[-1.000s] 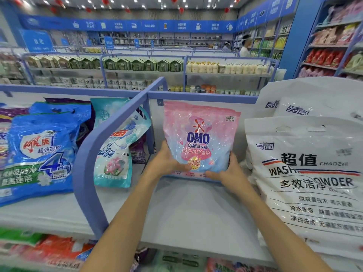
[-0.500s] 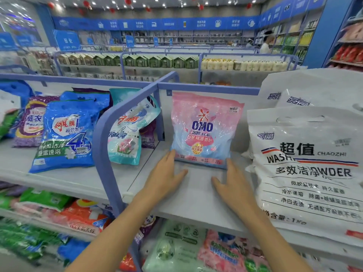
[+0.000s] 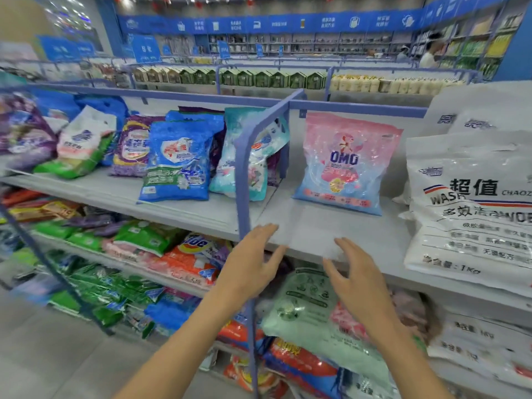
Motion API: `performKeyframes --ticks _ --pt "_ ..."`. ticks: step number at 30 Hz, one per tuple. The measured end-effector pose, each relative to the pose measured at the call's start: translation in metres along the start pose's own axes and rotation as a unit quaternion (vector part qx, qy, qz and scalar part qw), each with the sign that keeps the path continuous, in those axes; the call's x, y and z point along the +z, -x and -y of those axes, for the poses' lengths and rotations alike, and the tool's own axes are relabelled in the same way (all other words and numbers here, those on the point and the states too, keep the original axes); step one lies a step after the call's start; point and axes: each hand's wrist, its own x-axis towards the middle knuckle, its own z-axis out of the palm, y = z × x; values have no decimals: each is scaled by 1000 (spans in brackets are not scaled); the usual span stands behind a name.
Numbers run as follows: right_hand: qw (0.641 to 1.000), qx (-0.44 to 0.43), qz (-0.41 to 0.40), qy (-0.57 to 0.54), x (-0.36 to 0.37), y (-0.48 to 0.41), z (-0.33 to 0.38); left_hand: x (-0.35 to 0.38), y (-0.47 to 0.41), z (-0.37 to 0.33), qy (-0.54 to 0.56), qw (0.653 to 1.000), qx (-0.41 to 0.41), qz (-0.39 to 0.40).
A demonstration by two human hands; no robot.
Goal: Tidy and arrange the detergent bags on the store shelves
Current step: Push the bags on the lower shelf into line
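Observation:
A pink OMO detergent bag [image 3: 344, 165] stands upright at the back of the top shelf [image 3: 331, 228], leaning on the back panel. My left hand [image 3: 250, 263] and my right hand [image 3: 355, 276] hover in front of the shelf edge with fingers spread, holding nothing, well short of the pink bag. Left of the blue divider rail [image 3: 244, 174] lean a teal bag [image 3: 247, 156], a blue bag [image 3: 178, 162], a purple bag [image 3: 132, 145] and a white-green bag [image 3: 80, 142]. Big white washing-powder bags [image 3: 472, 203] are stacked at the right.
Lower shelves hold a pale green bag [image 3: 311, 309], orange Tide bags [image 3: 195, 254] and green bags [image 3: 138, 237]. Further aisles with boxed goods run behind. A person [image 3: 430, 51] stands far back at the right. Grey floor [image 3: 43, 355] lies at the lower left.
Both hands let go of the pink OMO bag and drew back to the shelf's front edge. The bag stays upright. My view swung left and pulled away.

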Motion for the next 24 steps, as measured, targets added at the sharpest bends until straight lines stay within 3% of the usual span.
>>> performKeyframes --ticks 12,24 --pt "998 -7 70 2 118 80 135 -114 130 122 -57 995 -79 -10" --pt "991 -28 129 11 184 71 181 -145 148 182 -88 987 -133 13"
